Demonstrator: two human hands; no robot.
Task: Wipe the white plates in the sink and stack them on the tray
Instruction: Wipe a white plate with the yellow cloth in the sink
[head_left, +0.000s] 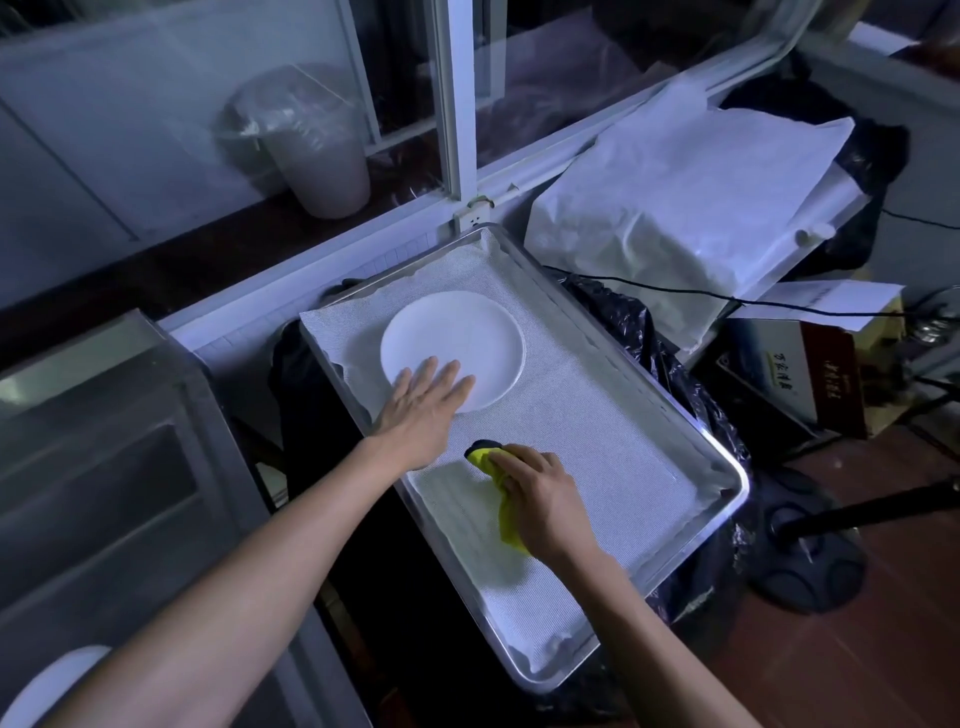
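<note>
A white plate (457, 343) lies flat on the far part of the metal tray (691, 431), which is lined with a white mesh cloth. My left hand (423, 410) lies flat with straight fingers on the plate's near edge. My right hand (545, 501) grips a yellow cloth (506, 519) and rests on the tray lining, just right of and nearer than the left hand. Part of another white plate (47, 686) shows at the bottom left, in the steel sink (104, 467).
A white covered bundle (675, 208) sits behind the tray at the right. A black cable (675, 292) runs past the tray's far corner. Black plastic bags lie under the tray. A window frame (457, 104) and a plastic-wrapped bucket (311, 145) stand behind. A box (810, 374) stands at the right.
</note>
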